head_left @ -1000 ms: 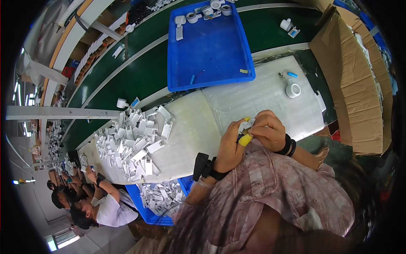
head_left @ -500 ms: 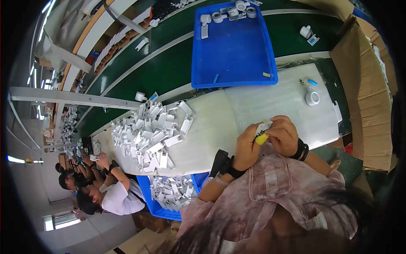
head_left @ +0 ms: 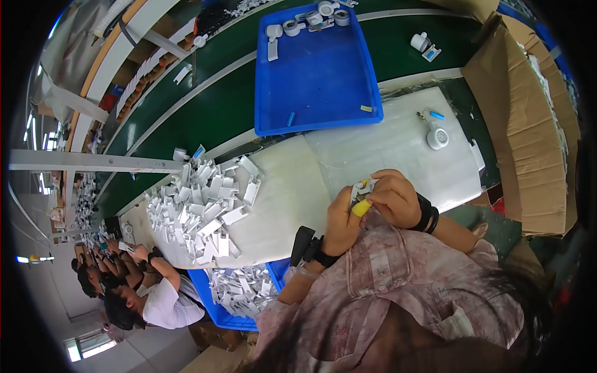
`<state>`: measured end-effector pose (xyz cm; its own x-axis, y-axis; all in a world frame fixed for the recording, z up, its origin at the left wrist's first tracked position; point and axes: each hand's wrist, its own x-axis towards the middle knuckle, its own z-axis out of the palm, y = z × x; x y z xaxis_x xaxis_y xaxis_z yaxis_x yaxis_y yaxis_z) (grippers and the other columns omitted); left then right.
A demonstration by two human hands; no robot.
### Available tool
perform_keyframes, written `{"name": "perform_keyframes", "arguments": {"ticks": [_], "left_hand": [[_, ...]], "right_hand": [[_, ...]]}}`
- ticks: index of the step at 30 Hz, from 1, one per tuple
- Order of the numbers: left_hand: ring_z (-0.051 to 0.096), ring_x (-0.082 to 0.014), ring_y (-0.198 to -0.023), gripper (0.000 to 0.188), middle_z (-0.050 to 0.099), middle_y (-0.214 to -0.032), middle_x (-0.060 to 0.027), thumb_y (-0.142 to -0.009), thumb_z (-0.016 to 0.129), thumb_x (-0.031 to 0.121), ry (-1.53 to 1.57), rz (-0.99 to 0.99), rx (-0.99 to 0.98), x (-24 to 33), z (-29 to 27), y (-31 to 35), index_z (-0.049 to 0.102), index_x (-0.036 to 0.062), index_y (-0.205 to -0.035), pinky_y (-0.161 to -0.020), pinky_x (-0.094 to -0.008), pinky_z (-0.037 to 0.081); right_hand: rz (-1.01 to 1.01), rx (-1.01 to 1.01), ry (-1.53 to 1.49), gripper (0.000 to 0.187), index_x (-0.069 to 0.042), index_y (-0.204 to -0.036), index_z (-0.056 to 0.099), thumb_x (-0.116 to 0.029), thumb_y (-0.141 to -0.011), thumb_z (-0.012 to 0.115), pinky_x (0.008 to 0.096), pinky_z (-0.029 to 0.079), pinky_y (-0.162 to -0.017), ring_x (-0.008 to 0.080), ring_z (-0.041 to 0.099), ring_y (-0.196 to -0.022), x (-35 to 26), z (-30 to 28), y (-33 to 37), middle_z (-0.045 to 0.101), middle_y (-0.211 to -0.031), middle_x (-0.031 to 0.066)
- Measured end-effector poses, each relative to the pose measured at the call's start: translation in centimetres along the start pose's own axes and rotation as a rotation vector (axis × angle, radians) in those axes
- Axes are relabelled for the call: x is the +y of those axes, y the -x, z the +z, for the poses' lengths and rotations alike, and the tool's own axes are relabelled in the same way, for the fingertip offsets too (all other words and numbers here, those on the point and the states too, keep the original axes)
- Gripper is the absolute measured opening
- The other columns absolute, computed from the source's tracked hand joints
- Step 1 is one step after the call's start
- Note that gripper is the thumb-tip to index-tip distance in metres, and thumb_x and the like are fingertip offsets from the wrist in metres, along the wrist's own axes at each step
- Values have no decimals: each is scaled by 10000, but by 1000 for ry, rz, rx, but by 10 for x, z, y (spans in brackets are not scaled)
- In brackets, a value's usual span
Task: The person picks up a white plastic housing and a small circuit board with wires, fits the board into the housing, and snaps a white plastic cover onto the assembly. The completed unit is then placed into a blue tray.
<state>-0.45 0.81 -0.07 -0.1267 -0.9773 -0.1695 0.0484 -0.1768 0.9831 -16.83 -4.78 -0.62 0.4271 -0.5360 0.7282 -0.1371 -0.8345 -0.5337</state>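
My left hand [head_left: 341,222] and my right hand [head_left: 398,200] are close together at the table's near edge. Between them, both sets of fingers grip a small white plastic part [head_left: 362,188], largely covered by the fingers. Something yellow [head_left: 361,207], perhaps a cover on my left thumb, shows just below it. Beyond my hands on the pale mat lies a small round white fan head [head_left: 438,138], with a thin blue cylinder [head_left: 437,115] on wires beside it.
A large heap of white plastic casings [head_left: 202,208] covers the table's left part. Below it stands a blue bin [head_left: 219,317] of similar pieces. A blue tray [head_left: 314,127] with several fan heads lies ahead; a cardboard box [head_left: 513,124] stands right. Co-workers [head_left: 168,301] sit at left.
The whole view has shifted, so the table's things appear farther left. Both hands keep hold of the white part, which looks slightly turned; my right fingers have shifted a little over it.
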Motion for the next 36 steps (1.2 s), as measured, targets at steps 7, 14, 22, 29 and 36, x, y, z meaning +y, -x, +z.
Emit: {"name": "perform_keyframes", "arguments": {"ticks": [7,14,22,29,36], "left_hand": [[495,-59,-570,214,559,-711,-10,-969,485,92,-64,49,5,1,3,1,535,-18,-1145,-510,-210,400],[502,-63,-570,171,557,-704,-15,-965,502,117,-86,69,21,-5,4,0,556,-9,-1067,-515,-220,404],[622,-335,-819,238,608,-922,-186,-901,518,54,-278,151,41,-2,0,0,573,-12,-1122,-735,-355,496],[498,-65,-570,210,564,-764,-26,-985,459,133,101,-34,18,-3,-5,-6,522,2,-1135,-497,-225,416],[513,-76,-580,293,566,-771,-39,-951,542,117,74,44,-3,-1,3,-7,422,11,-1198,-526,-229,437]], "right_hand": [[13,-10,-20,256,-19,-864,598,104,-665,701,458,524,-861,216,575,-686,0,-4,2,569,-760,76],[13,-13,-9,215,-9,-894,611,55,-706,693,460,517,-882,212,574,-684,-1,-4,7,569,-757,72],[30,38,16,193,-17,-901,619,49,-733,686,448,517,-881,208,572,-674,-6,-1,6,570,-748,66],[419,-177,-274,243,-18,-1052,621,-32,-815,672,329,478,-817,234,590,-939,25,-18,4,604,-948,96],[849,-57,-628,310,-15,-1209,546,-217,-1003,433,250,428,-845,97,517,-999,26,24,29,561,-1125,47]]}}
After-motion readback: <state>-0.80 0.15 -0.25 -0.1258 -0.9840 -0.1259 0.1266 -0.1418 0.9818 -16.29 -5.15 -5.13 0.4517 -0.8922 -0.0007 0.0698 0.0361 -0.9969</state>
